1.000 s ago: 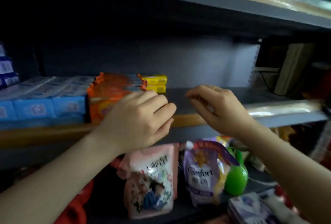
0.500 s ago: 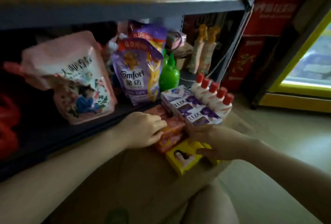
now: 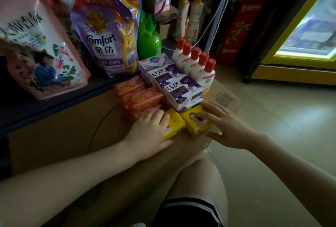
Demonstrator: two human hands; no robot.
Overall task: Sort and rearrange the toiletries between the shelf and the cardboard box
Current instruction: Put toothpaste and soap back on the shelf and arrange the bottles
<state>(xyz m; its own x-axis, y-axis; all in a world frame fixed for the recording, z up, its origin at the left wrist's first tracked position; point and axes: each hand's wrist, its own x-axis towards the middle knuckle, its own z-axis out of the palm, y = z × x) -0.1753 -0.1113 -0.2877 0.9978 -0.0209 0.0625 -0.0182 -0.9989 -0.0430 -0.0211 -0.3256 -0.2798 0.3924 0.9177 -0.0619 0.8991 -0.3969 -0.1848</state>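
Note:
Two yellow soap boxes lie side by side on the closed cardboard box (image 3: pixel 63 132), near its front right corner. My left hand (image 3: pixel 149 128) grips the left yellow box (image 3: pixel 175 121), fingers over its top and thumb at its near edge. My right hand (image 3: pixel 223 125) holds the right yellow box (image 3: pixel 196 128), fingers spread across the top and thumb on the near side. Behind them on the carton lie orange soap packs (image 3: pixel 140 97), purple LUX boxes (image 3: pixel 181 90) and a row of white bottles with red caps (image 3: pixel 200 66).
On the low shelf behind stand a pink refill pouch (image 3: pixel 36 45), a purple Comfort pouch (image 3: pixel 105 36), a green bottle (image 3: pixel 149 41) and two spray bottles (image 3: pixel 190 14). Red cartons (image 3: pixel 241 26) and a yellow-framed cooler (image 3: pixel 291 59) are at right. My knee (image 3: pixel 198 181) is below.
My view dropped from the upper shelf to the cardboard box. Both hands came down from the shelf and now sit on the two yellow soap boxes, the left having shifted off the orange packs.

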